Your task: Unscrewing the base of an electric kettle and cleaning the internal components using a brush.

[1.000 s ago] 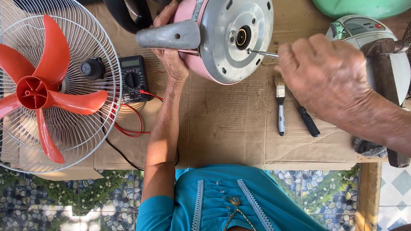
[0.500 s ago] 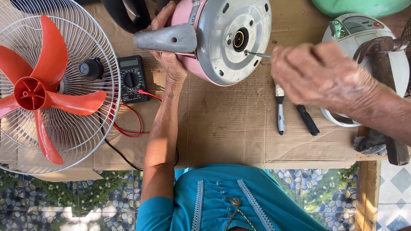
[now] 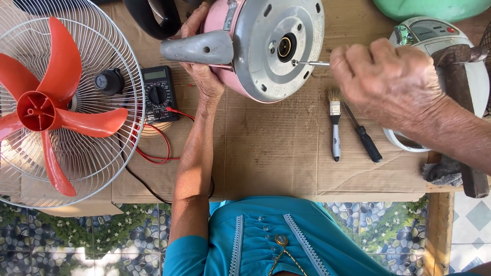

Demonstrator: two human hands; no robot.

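The left hand (image 3: 202, 76) gripped the pink kettle (image 3: 255, 46), base outward; the right hand (image 3: 388, 84) clasped a screwdriver (image 3: 309, 63) at its base.

Worktop is a wooden table (image 3: 439, 225) covered with flattened brown cardboard (image 3: 276, 153), creased and a bit worn. Below the near edge there's a floor (image 3: 76, 240) with a pebble-and-small-flower pattern in blues and greens, and at far right some pale diamond tiles (image 3: 475, 214). Bright daylight, hard shadows, looks outdoors-ish.
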